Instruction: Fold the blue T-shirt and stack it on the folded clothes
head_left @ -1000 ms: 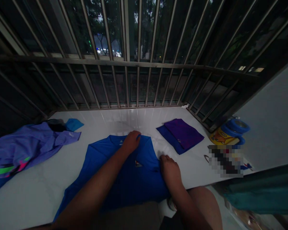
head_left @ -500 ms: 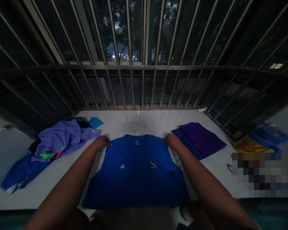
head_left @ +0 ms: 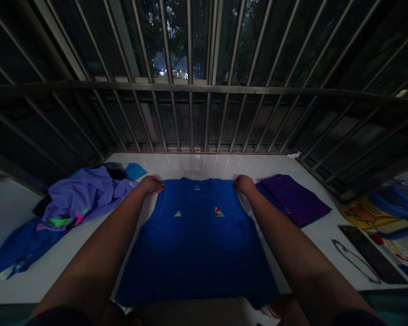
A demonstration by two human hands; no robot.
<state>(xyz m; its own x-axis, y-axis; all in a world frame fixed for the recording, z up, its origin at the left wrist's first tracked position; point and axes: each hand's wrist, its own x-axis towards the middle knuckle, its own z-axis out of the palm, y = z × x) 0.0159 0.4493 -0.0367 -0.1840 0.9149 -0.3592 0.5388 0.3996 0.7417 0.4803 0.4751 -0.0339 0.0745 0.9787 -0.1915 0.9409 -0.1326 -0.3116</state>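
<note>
Blue fabric is spreading flat across a white tiled ledge (head_left: pixel 204 165) as dusk is dimming the scene: a blue T-shirt (head_left: pixel 197 240) is lying face up, two small chest logos showing. Its lower hem is hanging over the near edge of the ledge and is being cut off from view there, and low light is making the sleeves hard to separate from the body. Whether the sleeves are tucked under cannot be told.

The shirt's long axis is running straight away from the person, collar pointing toward the metal window bars (head_left: pixel 197 90), hem toward the viewer.

The left hand (head_left: pixel 151 184) is resting at the shirt's left shoulder corner, fingers curled down onto the cloth; the right hand (head_left: pixel 244 183) is mirroring it at the right shoulder corner. Both seem to be pinching or pressing the fabric edge, though the darkness is leaving the exact grip unclear. The collar is sitting midway between the two hands, the rest of the shirt stretching back between the forearms.

Just beside the right hand, a folded purple garment (head_left: pixel 294 199) is lying on a folded blue one. Near the left hand, a lilac heap of clothes (head_left: pixel 78 197) is sprawling. Far right, blue tape rolls (head_left: pixel 392 199) are partly running out of frame.
</note>
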